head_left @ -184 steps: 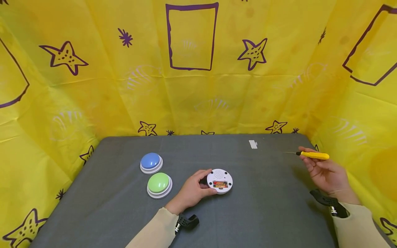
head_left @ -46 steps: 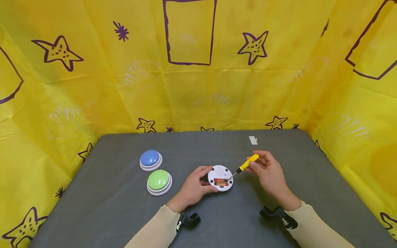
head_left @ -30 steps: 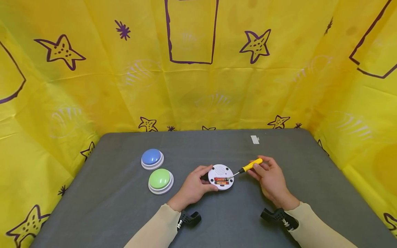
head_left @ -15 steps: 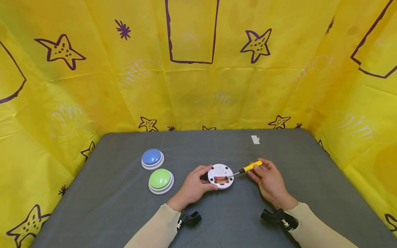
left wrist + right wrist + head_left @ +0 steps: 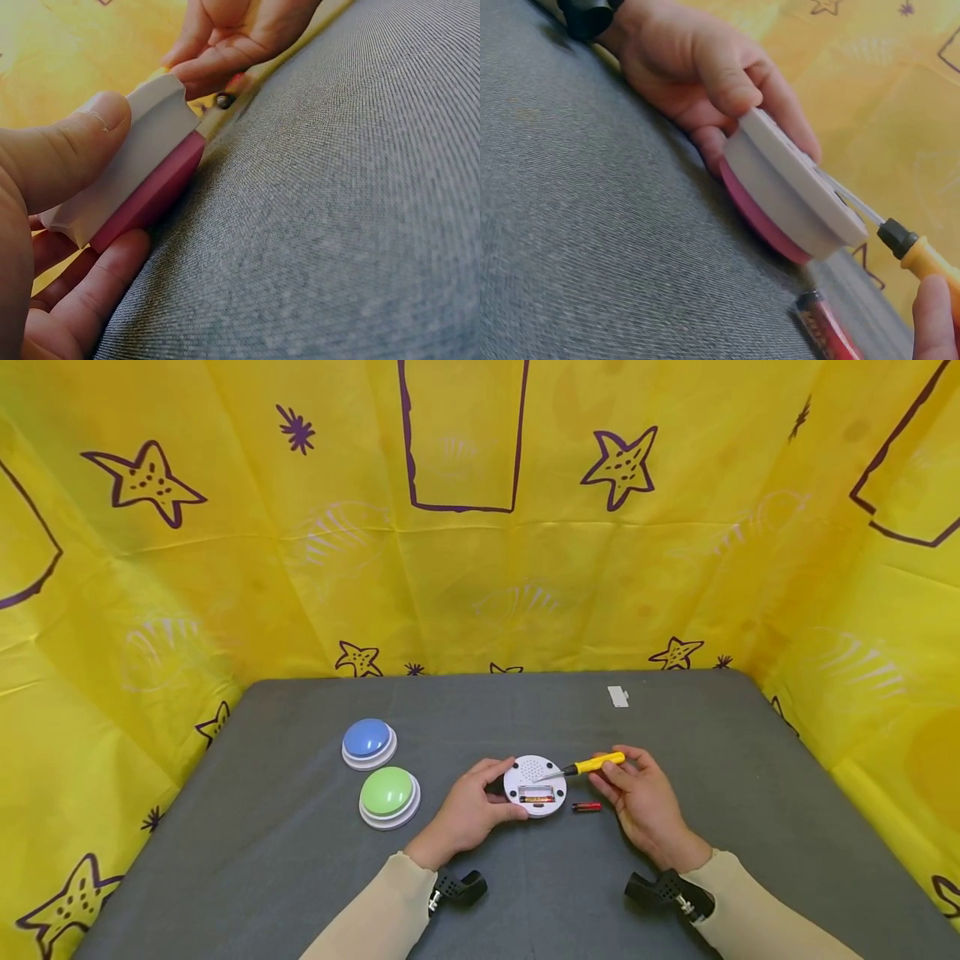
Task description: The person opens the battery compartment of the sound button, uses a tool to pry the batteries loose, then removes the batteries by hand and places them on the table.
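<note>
Wearing beige sleeves [image 5: 367, 910] and black wrist mounts [image 5: 462, 891], a person keeps both hands above a table covered with dark grey cloth [image 5: 480, 718]. The left hand [image 5: 465, 816] grasps a round white plastic device [image 5: 529, 767] at the middle of the table, the thumb on its nearer edge. Its perforated face is turned up, and its pink underside [image 5: 152, 197] is turned down; I cannot tell whether it touches the cloth. One cylindrical red-orange battery [image 5: 537, 799] lies inside the compartment, on the nearer side. A loose red battery with a black end [image 5: 587, 807] lies on the cloth, between the device and the right hand [image 5: 652, 814]. This hand pinches a slim screwdriver with a yellow handle [image 5: 588, 766]; its metal tip is over the perforated face, contact unclear. Leftward stands a green domed button on a white base [image 5: 387, 793], and just behind it a similar blue button [image 5: 367, 739]. Farther, at the right, lies a small flat white piece [image 5: 617, 697]. Behind everything hangs yellow fabric printed with purple starfish [image 5: 465, 593].
</note>
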Available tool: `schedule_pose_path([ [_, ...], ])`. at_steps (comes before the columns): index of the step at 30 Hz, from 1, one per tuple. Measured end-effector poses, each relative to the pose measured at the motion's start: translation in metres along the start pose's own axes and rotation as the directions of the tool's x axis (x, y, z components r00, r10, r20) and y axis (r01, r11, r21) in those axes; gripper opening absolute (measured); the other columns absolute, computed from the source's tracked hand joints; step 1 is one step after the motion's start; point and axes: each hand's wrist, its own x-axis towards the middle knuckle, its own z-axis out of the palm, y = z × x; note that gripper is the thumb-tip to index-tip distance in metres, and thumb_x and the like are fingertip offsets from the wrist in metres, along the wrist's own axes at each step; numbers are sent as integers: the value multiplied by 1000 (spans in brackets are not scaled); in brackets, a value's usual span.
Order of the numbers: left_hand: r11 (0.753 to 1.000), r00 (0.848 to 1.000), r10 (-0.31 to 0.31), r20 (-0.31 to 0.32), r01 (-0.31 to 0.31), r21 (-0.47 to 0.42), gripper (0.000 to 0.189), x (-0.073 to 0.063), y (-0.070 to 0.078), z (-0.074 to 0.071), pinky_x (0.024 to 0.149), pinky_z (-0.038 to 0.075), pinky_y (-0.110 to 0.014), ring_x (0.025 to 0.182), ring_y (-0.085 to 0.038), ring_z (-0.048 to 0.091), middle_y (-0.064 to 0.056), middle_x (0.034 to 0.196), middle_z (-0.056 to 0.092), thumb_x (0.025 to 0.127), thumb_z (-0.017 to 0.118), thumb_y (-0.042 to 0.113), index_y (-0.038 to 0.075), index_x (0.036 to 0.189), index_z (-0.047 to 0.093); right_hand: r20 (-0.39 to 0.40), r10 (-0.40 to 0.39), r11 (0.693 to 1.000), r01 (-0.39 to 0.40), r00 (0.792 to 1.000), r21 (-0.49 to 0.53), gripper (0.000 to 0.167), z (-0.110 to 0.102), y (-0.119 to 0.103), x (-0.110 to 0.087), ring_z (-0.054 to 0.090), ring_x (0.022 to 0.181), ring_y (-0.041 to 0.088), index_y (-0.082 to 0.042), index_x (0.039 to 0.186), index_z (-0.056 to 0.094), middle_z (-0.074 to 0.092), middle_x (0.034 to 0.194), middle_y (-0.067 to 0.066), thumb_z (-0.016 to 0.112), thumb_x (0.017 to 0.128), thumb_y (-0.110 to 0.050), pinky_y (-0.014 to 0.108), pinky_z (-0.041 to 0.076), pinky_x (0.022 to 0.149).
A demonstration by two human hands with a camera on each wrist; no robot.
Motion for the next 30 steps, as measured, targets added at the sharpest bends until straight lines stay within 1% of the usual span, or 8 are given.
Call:
schedule_pose_path([
  [4,1000,1000,0,-1,0,1,81,0,0,-1,82,53,-26,93,-12,63,-4,131,55,75,90,20,1,143,52,-19,22,999,-22,1000,28,39,-2,-2,2,63,109,21,-1,136,31,42,140,23,48,102,6,37,49,93],
  [11,1000,1000,-4,0,4,11,80,-1,0,0,83,53,-25,96,-12,62,-2,131,55,75,90,21,2,143,52,-20,47,997,-45,999,55,39,-4,-5,2,62,111,22,-3,136,32,40,142,22,49,102,5,37,48,95],
  [15,1000,1000,-8,2,8,6,81,-1,-1,0,83,53,-26,95,-12,63,-2,131,54,75,89,22,2,144,52,-18,46,996,-45,999,72,40,-3,-6,1,63,109,21,-3,137,32,41,139,20,48,102,5,37,48,96],
  [18,1000,1000,-6,3,6,3,81,-1,-2,1,83,53,-25,95,-12,63,-2,131,54,75,89,21,1,144,52,1,26,996,-26,1000,82,37,-5,-8,1,63,107,20,-3,134,35,45,133,17,50,102,5,36,48,95],
  [20,1000,1000,5,0,-5,1,80,0,-2,1,82,53,-26,95,-12,63,-4,130,55,76,89,21,1,143,52,24,-13,996,11,1000,85,35,-6,-11,1,64,105,20,-4,131,38,48,129,16,52,101,5,36,49,94],
  [23,1000,1000,22,-5,-22,-5,80,0,-3,1,83,53,-27,95,-14,62,-5,130,55,75,89,21,0,143,52,71,-120,992,116,990,58,31,-6,-18,-1,66,101,22,-5,126,47,56,120,16,57,98,6,36,52,89],
  [27,999,999,35,-10,-35,-2,79,0,-2,1,83,53,-27,98,-16,61,-7,129,56,75,90,21,-1,142,53,138,-272,960,279,952,-37,31,-2,-27,-8,68,96,23,-7,124,58,64,111,15,63,95,5,38,55,82],
  [30,1000,1000,23,-8,-23,11,79,0,-2,0,83,53,-26,100,-16,61,-5,129,56,75,90,20,0,142,53,165,-319,935,339,933,-108,33,3,-31,-13,68,95,22,-8,125,61,67,107,12,65,94,3,37,56,80],
])
